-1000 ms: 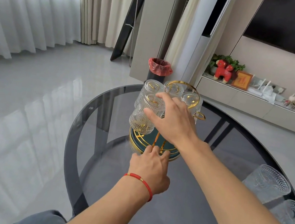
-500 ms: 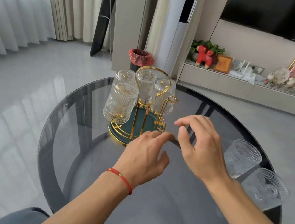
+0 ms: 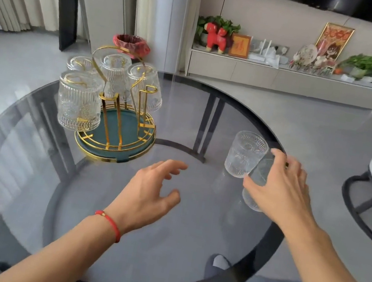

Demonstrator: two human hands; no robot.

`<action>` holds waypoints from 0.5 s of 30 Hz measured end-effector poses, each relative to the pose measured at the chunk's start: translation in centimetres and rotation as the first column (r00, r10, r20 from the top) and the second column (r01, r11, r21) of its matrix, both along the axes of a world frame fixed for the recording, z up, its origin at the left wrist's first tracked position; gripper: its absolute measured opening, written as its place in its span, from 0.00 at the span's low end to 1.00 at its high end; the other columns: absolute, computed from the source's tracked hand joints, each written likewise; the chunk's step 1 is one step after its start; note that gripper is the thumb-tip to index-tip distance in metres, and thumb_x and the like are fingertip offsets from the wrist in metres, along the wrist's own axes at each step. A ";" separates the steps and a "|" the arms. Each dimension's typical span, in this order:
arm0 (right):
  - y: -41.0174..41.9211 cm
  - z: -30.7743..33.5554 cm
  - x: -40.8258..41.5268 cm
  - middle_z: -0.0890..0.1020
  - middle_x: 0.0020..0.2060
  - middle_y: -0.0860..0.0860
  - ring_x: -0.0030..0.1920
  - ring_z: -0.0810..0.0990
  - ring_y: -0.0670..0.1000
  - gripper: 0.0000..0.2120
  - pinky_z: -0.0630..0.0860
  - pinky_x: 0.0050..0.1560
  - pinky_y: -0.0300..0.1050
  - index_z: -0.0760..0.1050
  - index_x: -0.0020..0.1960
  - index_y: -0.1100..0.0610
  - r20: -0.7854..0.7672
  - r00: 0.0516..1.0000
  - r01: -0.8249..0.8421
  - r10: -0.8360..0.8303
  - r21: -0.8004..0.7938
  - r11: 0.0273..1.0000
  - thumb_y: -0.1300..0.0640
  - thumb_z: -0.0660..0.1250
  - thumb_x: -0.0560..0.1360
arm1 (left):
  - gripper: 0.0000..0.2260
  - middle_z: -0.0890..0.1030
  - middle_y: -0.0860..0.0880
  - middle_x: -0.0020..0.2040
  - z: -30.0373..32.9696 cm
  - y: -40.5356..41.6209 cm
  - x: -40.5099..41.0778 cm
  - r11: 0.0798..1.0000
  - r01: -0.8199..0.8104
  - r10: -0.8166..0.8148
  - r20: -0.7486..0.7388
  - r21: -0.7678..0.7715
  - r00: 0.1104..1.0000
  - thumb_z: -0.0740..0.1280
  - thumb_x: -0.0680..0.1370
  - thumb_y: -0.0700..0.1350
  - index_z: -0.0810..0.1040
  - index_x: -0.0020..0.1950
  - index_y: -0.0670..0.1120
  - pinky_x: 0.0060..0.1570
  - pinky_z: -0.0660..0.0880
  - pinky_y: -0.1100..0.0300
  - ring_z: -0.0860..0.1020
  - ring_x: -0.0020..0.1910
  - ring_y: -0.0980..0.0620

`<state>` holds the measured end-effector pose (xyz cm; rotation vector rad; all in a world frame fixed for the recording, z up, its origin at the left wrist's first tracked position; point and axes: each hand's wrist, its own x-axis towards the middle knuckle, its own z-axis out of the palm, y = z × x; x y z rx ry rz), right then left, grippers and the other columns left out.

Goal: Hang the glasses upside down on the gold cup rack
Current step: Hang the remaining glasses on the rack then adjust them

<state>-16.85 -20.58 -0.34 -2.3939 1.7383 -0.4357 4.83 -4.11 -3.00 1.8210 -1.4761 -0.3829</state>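
While the left hand [image 3: 150,194] floats open over the table [image 3: 183,264] and holds nothing, the right hand [image 3: 280,190] wraps around the near glass [image 3: 254,190]. I cannot tell if that hold is tight yet. This glass sits at the right edge of the table. A second glass [image 3: 244,153] stands right behind it, mouth up, so close they may touch. Farther back on the left is the gold rack [image 3: 116,133]. Four hung glasses [image 3: 78,102] are on it upside down, and two pegs look free. The glass is hard and can break. Its bumpy sides should help the fingers not slip. Hold it around the middle, then tip it over gently.
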 end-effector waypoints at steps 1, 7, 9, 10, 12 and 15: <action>-0.1 -0.1 -0.5 0.67 0.73 0.60 0.72 0.67 0.64 0.45 0.70 0.66 0.60 0.55 0.81 0.53 0.031 0.999 0.009 -0.010 0.054 0.999 0.40 0.72 0.73 | 0.22 0.80 0.51 0.62 -0.1 0.0 0.0 1.000 0.001 -0.001 -0.001 0.006 1.000 0.70 0.79 0.41 0.74 0.72 0.53 0.58 0.80 0.56 0.77 0.59 0.53; 0.7 0.9 -1.4 0.76 0.68 0.53 0.67 0.76 0.56 0.44 0.71 0.60 0.51 0.61 0.76 0.48 0.165 0.978 -0.128 0.125 0.004 0.992 0.42 0.78 0.66 | 0.19 0.81 0.53 0.62 -0.4 -0.1 -0.7 0.999 0.023 -0.022 -0.023 0.033 1.000 0.70 0.80 0.41 0.75 0.70 0.53 0.57 0.80 0.62 0.78 0.59 0.57; 1.5 1.5 -1.3 0.78 0.64 0.47 0.62 0.79 0.50 0.44 0.72 0.58 0.47 0.62 0.74 0.42 0.211 0.943 -0.259 0.258 -0.023 0.966 0.37 0.77 0.64 | 0.20 0.82 0.54 0.61 -0.2 -0.1 -1.1 0.999 0.050 -0.049 -0.077 0.018 0.996 0.73 0.78 0.42 0.76 0.69 0.53 0.58 0.81 0.58 0.79 0.59 0.58; 2.1 1.8 -1.0 0.79 0.62 0.44 0.59 0.79 0.47 0.43 0.73 0.58 0.45 0.63 0.73 0.40 0.252 0.909 -0.335 0.331 -0.026 0.942 0.35 0.76 0.63 | 0.22 0.81 0.55 0.62 -0.1 0.0 -1.3 0.997 0.079 -0.077 -0.123 0.010 0.989 0.74 0.78 0.44 0.75 0.71 0.53 0.59 0.81 0.56 0.79 0.60 0.58; 3.5 2.0 0.1 0.79 0.58 0.39 0.57 0.79 0.41 0.42 0.75 0.57 0.37 0.64 0.72 0.36 0.340 0.818 -0.485 0.465 -0.030 0.874 0.33 0.77 0.62 | 0.31 0.79 0.56 0.65 0.2 0.2 -1.9 0.989 0.147 -0.144 -0.226 -0.002 0.963 0.78 0.75 0.47 0.70 0.75 0.55 0.63 0.78 0.57 0.77 0.64 0.59; 5.6 1.3 2.6 0.79 0.60 0.36 0.62 0.79 0.38 0.43 0.73 0.59 0.30 0.65 0.73 0.38 0.439 0.688 -0.632 0.578 -0.030 0.774 0.36 0.80 0.63 | 0.40 0.78 0.56 0.68 0.8 0.3 -2.3 0.981 0.182 -0.195 -0.297 -0.071 0.935 0.80 0.71 0.45 0.64 0.78 0.54 0.67 0.75 0.56 0.76 0.69 0.56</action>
